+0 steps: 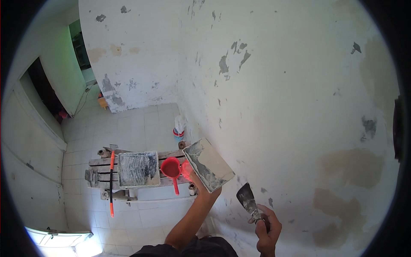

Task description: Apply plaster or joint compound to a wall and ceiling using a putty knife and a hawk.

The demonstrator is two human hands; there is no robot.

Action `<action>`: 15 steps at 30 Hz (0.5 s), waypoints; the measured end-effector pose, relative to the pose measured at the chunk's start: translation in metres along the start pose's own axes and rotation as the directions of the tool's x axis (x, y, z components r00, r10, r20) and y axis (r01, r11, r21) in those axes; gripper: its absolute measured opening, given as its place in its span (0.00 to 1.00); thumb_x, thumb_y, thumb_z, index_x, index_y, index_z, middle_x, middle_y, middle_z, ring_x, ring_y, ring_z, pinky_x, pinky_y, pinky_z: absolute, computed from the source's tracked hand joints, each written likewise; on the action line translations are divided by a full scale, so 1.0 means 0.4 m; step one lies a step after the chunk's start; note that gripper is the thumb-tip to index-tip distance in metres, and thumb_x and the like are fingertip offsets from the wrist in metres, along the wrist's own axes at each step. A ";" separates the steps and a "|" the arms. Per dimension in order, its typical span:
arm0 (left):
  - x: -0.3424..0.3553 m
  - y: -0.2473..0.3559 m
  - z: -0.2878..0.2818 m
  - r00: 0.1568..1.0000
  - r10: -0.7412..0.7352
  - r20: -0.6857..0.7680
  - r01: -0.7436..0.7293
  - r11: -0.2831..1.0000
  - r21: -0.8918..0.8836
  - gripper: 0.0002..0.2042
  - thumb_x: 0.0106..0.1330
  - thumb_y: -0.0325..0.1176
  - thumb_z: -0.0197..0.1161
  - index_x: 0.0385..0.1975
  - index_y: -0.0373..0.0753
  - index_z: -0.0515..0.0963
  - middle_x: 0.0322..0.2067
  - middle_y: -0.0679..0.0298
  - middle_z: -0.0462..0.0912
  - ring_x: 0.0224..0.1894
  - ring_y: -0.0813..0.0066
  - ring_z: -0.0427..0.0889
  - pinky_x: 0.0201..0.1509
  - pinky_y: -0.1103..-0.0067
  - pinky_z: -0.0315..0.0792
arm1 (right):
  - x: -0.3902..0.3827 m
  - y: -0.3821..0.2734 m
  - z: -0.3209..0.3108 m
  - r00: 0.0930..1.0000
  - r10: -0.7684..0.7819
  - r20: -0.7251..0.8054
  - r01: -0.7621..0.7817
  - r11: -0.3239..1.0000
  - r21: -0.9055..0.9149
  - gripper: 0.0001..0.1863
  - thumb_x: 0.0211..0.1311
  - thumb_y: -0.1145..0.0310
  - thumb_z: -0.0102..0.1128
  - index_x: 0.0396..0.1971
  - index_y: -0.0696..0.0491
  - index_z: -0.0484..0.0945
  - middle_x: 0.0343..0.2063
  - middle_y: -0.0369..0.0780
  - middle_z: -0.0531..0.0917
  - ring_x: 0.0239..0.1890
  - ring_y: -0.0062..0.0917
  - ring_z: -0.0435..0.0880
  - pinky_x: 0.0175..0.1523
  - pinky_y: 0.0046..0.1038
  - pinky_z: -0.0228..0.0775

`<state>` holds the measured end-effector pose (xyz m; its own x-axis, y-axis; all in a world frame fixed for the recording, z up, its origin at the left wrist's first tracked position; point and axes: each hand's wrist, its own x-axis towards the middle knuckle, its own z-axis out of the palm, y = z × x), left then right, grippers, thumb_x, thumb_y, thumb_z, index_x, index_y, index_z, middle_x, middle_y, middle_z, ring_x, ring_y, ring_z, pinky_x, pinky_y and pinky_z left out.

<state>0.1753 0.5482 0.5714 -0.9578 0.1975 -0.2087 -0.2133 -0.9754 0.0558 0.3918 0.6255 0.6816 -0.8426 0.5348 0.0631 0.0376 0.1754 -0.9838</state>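
My left hand (205,191) grips the lower edge of a rectangular putty tray (212,163), tilted up close to the wall. Smooth beige putty covers much of the tray's face, and grey smears run down its left side. Most of the left fingers are hidden under the tray. My right hand (269,228) is closed round the handle of a putty knife (246,199), just right of and below the tray. The knife's wide dark blade points up and to the left; whitish residue coats its neck.
On a slatted wooden bench (102,162) lie another putty-smeared tray (138,169), a red dipper (171,167) and a long orange-and-black tool (111,184). A small bucket (178,134) stands behind on the tiled floor. The white wall (291,115) at right bears grey chips and tan patches.
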 end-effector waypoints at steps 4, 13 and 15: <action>-0.029 0.047 -0.142 0.983 0.171 0.072 -0.185 0.930 0.317 0.29 0.68 0.56 0.39 0.63 0.46 0.66 0.58 0.64 0.75 0.58 0.64 0.77 0.61 0.67 0.74 | -0.024 -0.012 0.048 0.994 0.005 0.111 0.027 0.957 -0.289 0.21 0.64 0.67 0.55 0.54 0.63 0.76 0.29 0.42 0.85 0.25 0.15 0.76 0.33 0.18 0.67; -0.145 0.074 -0.133 0.932 0.362 0.002 -0.287 0.737 0.612 0.29 0.69 0.54 0.39 0.61 0.40 0.67 0.54 0.57 0.76 0.53 0.59 0.80 0.56 0.64 0.78 | -0.024 -0.010 0.087 0.983 -0.062 0.171 0.129 0.901 -0.414 0.19 0.63 0.71 0.56 0.51 0.64 0.78 0.32 0.47 0.86 0.32 0.25 0.85 0.42 0.26 0.76; -0.162 0.074 -0.156 0.932 0.360 0.034 -0.301 0.722 0.623 0.29 0.69 0.54 0.39 0.61 0.40 0.67 0.54 0.57 0.76 0.52 0.59 0.80 0.55 0.64 0.78 | -0.023 0.012 0.070 0.967 -0.120 0.227 0.221 0.839 -0.498 0.18 0.62 0.72 0.57 0.50 0.65 0.78 0.35 0.50 0.86 0.35 0.29 0.87 0.44 0.27 0.76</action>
<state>0.2429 0.5005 0.5257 -0.9764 -0.1634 -0.1415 0.0146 -0.7030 0.7111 0.3846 0.5982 0.6716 -0.9409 0.3082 0.1405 0.1130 0.6766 -0.7277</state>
